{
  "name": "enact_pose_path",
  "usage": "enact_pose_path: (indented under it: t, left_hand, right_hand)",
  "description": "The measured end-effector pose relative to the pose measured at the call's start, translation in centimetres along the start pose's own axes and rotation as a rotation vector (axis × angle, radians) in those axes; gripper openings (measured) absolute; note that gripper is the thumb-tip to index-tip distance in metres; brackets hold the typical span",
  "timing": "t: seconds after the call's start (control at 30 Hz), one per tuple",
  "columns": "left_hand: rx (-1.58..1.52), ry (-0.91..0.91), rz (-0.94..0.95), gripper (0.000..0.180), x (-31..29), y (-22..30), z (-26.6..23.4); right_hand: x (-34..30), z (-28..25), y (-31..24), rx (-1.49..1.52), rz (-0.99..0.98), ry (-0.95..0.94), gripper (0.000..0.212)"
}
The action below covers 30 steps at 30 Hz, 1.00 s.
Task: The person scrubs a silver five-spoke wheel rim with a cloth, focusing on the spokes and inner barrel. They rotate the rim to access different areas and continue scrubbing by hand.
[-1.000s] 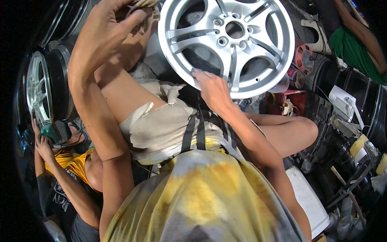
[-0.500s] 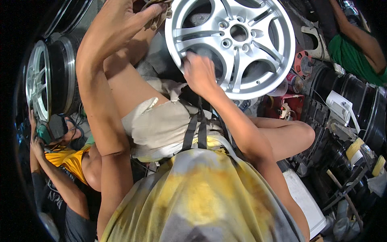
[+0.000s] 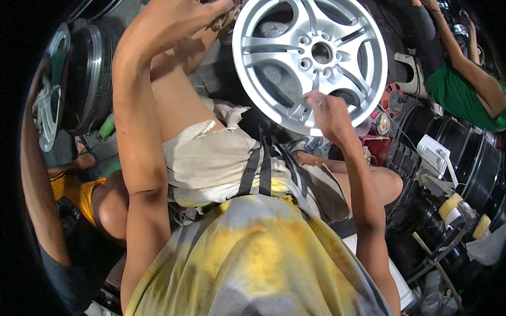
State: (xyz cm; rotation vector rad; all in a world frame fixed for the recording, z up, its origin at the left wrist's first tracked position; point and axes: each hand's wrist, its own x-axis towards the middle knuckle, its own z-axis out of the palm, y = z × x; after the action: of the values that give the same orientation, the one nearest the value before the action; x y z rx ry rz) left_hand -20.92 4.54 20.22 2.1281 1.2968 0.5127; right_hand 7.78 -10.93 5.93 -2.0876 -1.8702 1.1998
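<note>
Just beyond my right grip (image 3: pixel 333 118), with its lower lip partly covered by my knuckles, sits a silver alloy wheel (image 3: pixel 310 51), its spoked face turned toward me. That grip is loosely curled over the lower spokes; its fingertips are blurred, so I cannot tell whether they touch the metal or pinch something small. Farther off and to its left, past the wheel's left lip, my left grip (image 3: pixel 182 18) is closed on a crumpled brownish cloth (image 3: pixel 227 20), thumb laid across it, though the upper edge cuts off its other fingers.

I judge the wheel fairly heavy and entirely stiff; nothing in it should give under my palm. Its smooth, bright face may be slippery and could scuff, so the surest holds seem to be the outer lip, one palm at each side, or fingers hooked through the openings between the spokes. What props it underneath I cannot see.

To the right of my right grip are a metal can (image 3: pixel 379 122) and, slightly beyond it, a red disc-shaped piece (image 3: pixel 391 99). Well left of my left grip stands a tyre (image 3: pixel 97 79).
</note>
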Motion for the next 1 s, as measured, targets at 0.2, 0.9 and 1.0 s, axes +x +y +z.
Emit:
enact_pose_path:
  t: [0.2, 0.9, 1.0]
  left_hand:
    - [-0.028, -0.005, 0.018, 0.026, 0.4, -0.3, 0.4]
    - [-0.132, -0.029, -0.008, 0.024, 0.2, -2.9, -0.3]
    - [-0.04, 0.028, 0.007, 0.024, -0.1, -1.5, -0.3]
  right_hand:
    - [-0.4, 6.6, -1.0, -0.378, -0.141, 0.055, 0.028]
    - [-2.0, 5.5, -1.0, -0.158, -0.188, 0.06, 0.022]
    - [-3.1, 3.1, 2.6, 0.672, 0.143, 0.097, 0.025]
